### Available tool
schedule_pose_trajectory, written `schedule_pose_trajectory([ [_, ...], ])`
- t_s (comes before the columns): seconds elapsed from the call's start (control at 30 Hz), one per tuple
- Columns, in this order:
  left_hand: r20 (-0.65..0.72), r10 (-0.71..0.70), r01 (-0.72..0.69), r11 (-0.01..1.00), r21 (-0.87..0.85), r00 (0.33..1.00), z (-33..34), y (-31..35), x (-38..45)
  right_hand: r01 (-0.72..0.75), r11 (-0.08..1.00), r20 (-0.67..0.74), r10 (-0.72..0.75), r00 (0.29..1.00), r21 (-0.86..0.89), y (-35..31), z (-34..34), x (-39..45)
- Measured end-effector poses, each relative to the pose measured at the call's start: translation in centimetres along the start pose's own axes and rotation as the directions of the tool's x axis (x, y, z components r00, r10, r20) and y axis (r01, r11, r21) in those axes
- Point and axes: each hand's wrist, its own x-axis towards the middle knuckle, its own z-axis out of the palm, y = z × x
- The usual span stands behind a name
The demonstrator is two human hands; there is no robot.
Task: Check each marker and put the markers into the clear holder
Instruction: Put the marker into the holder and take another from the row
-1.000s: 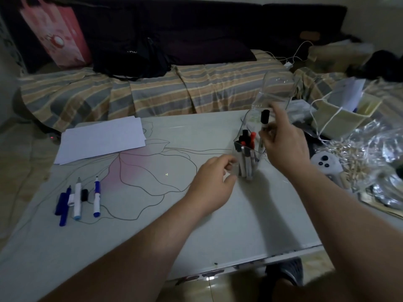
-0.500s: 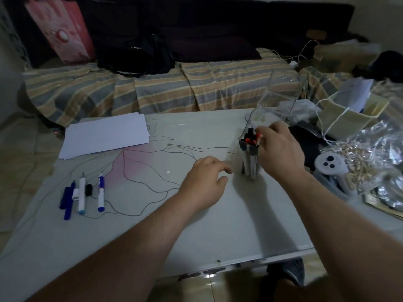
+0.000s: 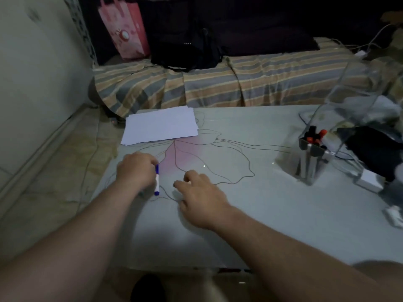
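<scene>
**Blue marker under my left hand, holder off at three o'clock**

While the blue-and-white marker [image 3: 157, 180] lies flat on the pale table [image 3: 272, 214], my left hand [image 3: 136, 170] sits right over it, knuckles up and fingers curled down so that they touch its blue upper end. I cannot tell whether they actually pinch the barrel, because my own hand hides the contact; only the white body and blue lower tip show at four o'clock of the knuckles.

At three o'clock of the marker, just beside it but apart, my right hand [image 3: 199, 196] hovers low over the table with fingers loosely bent and spread, holding nothing.

Well apart at three o'clock stands the clear holder [image 3: 313, 159], upright, with several markers [image 3: 314, 138] in it, black and orange-red caps up.

At twelve o'clock of my hands lies a stack of white paper [image 3: 161, 125]. Beyond the table's far edge runs a striped couch cover [image 3: 218, 88], with a pink bag [image 3: 125, 29] at eleven o'clock.
</scene>
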Motion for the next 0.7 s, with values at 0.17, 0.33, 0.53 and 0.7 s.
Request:
schedule_pose_trajectory([
  [0.17, 0.078, -0.046, 0.042, 0.997, 0.061, 0.996, 1.3, -3.9, 0.7, 0.053, 0.994, 0.047, -0.049, 0.998, -0.099, -3.0, 4.1, 2.8],
  [0.33, 0.084, 0.068, -0.085, 0.972, 0.218, 0.994, 2.0, -3.8, 0.7, 0.17, 0.96, 0.15, -0.139, 0.979, -0.221, -3.3, 6.7, 4.7],
  [0.53, 0.05, 0.113, -0.122, 0.959, 0.257, 0.992, 2.0, -2.2, 0.5, 0.048, 0.973, 0.046, -0.039, 0.998, -0.226, -2.3, 5.3, 4.5],
  [0.7, 0.126, 0.161, -0.169, 0.984, 0.054, 0.979, 2.0, -0.2, -0.8, -0.152, 0.961, 0.102, 0.179, 0.979, -0.231, 0.7, 1.1, 3.3],
])
